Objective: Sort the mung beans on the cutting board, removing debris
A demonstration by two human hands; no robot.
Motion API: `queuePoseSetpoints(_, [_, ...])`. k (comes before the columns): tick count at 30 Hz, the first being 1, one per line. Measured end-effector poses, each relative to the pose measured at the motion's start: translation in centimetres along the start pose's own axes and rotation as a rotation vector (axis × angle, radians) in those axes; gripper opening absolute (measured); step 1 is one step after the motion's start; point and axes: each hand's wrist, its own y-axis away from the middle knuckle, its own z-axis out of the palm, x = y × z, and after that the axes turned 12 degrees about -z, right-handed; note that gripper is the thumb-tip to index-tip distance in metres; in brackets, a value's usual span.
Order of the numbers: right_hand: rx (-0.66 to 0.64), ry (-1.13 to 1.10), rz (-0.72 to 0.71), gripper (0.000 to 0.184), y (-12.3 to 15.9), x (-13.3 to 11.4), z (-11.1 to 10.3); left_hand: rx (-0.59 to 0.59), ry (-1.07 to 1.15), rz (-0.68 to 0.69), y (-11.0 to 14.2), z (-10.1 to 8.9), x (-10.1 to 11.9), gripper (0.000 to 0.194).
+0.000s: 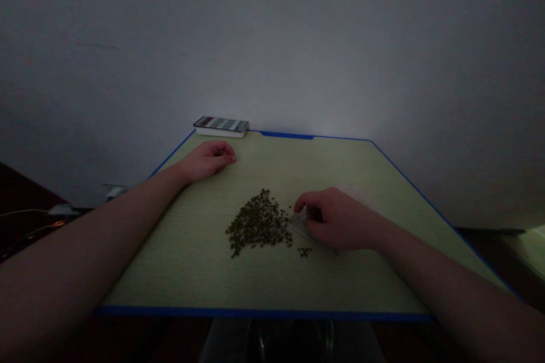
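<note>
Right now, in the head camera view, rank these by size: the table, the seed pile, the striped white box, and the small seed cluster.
Largest to smallest:
1. green table
2. seed pile
3. striped white box, though it sits farther away, so its rank against the pile is unsure
4. small seed cluster

dark green seeds: loose heap, stray cluster beside | clear plastic bag: crumpled, at heap's edge
</note>
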Motion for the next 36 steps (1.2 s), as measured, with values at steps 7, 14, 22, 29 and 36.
queuePoseSetpoints(7, [0.032,0.069,0.074,0.027,0.0,1.0,-0.5,0.009,0.0,0.006,0.2,0.0,0.0,0.018])
queuePoseSetpoints(14, [0.06,0.105,0.063,0.026,-0.1,1.3,-0.6,0.008,-0.001,-0.001,0.2,0.0,0.0,0.018])
queuePoseSetpoints(22, [0.026,0.059,0.082,0.026,-0.1,1.7,-0.7,0.002,-0.009,0.012,0.2,0.0,-0.1,0.017])
queuePoseSetpoints(29, [0.064,0.077,0.107,0.025,-0.2,2.0,-0.6,0.005,-0.002,0.025,-0.1,0.0,-0.5,0.017])
queuePoseSetpoints(36, [0.066,0.074,0.068,0.025,-0.2,2.1,-0.5,0.005,-0.009,0.029,-0.1,-0.1,-0.5,0.018])
